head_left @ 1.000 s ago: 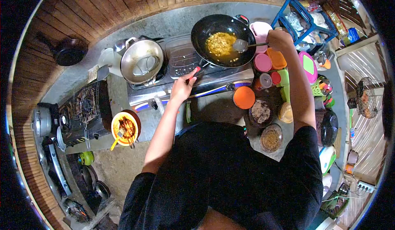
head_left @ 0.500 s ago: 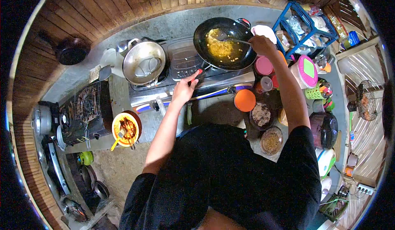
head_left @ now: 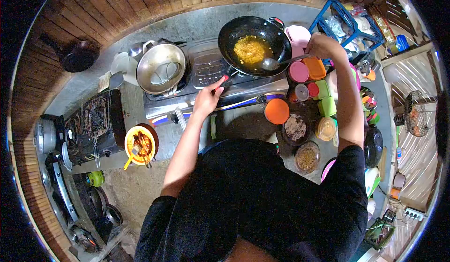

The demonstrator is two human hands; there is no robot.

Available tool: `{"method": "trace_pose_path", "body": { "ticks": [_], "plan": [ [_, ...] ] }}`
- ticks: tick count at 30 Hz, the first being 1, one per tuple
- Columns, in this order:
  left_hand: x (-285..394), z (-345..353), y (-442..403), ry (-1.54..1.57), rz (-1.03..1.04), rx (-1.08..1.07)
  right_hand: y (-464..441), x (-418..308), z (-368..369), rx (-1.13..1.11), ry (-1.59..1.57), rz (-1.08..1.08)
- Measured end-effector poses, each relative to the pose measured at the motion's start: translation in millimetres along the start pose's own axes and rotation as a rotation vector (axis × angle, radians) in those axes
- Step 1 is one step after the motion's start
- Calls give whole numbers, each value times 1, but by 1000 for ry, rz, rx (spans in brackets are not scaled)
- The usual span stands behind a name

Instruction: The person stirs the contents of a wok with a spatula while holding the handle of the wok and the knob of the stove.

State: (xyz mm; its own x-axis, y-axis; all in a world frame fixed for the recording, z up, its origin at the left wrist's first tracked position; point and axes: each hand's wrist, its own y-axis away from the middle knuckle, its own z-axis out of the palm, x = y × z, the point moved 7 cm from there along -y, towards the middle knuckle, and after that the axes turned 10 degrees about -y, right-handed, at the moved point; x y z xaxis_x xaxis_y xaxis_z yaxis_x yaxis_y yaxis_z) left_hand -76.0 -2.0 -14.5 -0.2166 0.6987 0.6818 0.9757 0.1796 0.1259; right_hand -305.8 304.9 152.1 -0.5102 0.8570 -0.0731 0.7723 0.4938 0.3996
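Observation:
A black wok (head_left: 229,51) sits on the right side of the gas stove, with chopped yellow food (head_left: 250,49) frying in oil inside it. My left hand (head_left: 207,98) is closed around the wok's red-tipped handle (head_left: 225,78). Over the wok's right rim, my right hand (head_left: 322,46) grips the handle of a metal spatula (head_left: 270,64). Its rounded head rests in the oil, to the lower right of the yellow food.
A steel pan (head_left: 161,68) with a strainer in it stands on the left of the stove (head_left: 187,103). Lidded tubs, including an orange lid (head_left: 277,111), crowd the right. A yellow bowl (head_left: 127,142) of dark red food stands left. A blue rack (head_left: 349,25) is at the back right.
The spatula head has moved from the far side of the yellow food toward the wok's near right. My right hand has shifted right. My left hand stays on the handle.

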Motion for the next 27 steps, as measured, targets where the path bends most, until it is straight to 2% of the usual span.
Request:
{"method": "trace_pose_path", "body": {
  "ticks": [2, 3, 5, 6, 8, 9, 11, 13, 19, 22, 27],
  "plan": [
    [0, 0, 0, 4, -7, 2, 4, -8, 8, -91, 25, 27],
    [-1, 1, -1, 10, 7, 10, -16, 17, 27, -91, 26, 26],
    [-4, 2, -2, 16, 19, 22, -68, 59, 75, 37, 225, -426],
    [-5, 3, -3, 21, 42, 32, -60, 43, 71, 38, 226, -428],
    [-3, 2, -2, 24, 69, 39, -35, -4, 48, 184, 107, -240],
    [0, 1, -1, 24, 44, 33, -35, -17, 50, 186, 106, -237],
    [0, 0, -1, 21, 21, 29, -41, -22, 58, 210, 97, -87],
    [-2, 1, -2, 21, 39, 32, -63, -21, 79, 236, 114, -134],
    [3, -2, 1, -12, 15, 17, -29, -56, 56, 461, 77, 85],
    [1, 0, -2, -3, 66, 58, -24, -56, 50, 563, 45, 16],
    [5, -4, 1, -27, 14, 30, -8, -41, 40, 622, 119, 31]
  ]
}}
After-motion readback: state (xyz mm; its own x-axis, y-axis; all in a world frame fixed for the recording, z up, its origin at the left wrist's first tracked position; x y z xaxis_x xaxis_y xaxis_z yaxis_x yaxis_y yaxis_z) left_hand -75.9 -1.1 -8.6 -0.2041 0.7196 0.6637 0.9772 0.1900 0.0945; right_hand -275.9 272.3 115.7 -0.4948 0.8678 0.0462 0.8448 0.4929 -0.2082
